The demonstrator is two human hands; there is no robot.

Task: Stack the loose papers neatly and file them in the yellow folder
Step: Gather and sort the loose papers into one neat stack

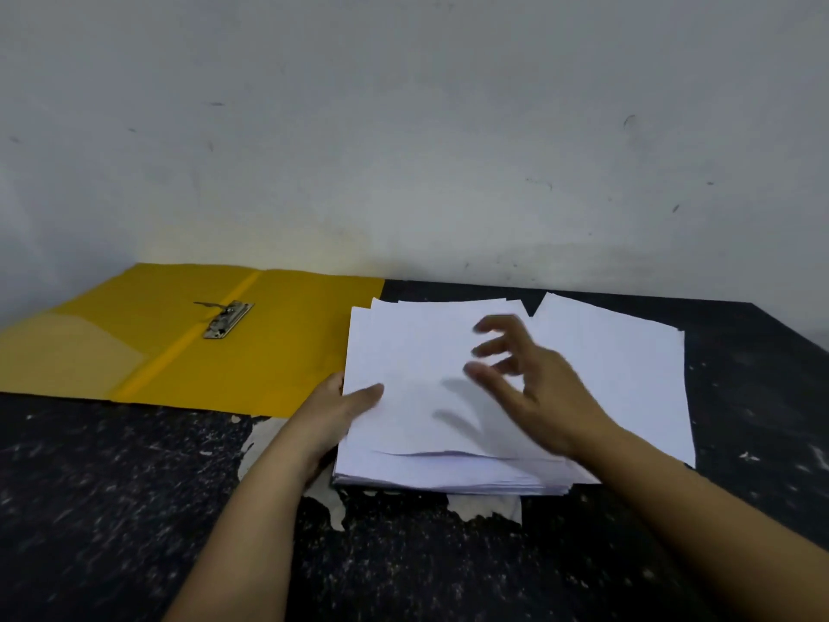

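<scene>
The job is only partly done. Most of the white papers (417, 397) are in one pile on the dark counter (112, 509), just to the right of the yellow folder (287, 352), and the pile's far left corner seems to touch or lie a little over the folder's edge. The pile is not tidy yet, because sheet edges stick out at the back and along the front. A few more sheets (628, 374) lie spread out to the right, partly under the pile's side. The left hand (341, 410) holds the pile's left edge, thumb on top and fingers hidden below, so its grip is pinching the papers. The right hand (534, 379) is above the pile with fingers spread, a bit blurry, holding nothing. The folder lies open and flat with its metal clip (226, 320) bare, and no paper is inside. Squaring the pile, adding the loose sheets, and filing all of it are still to do
</scene>
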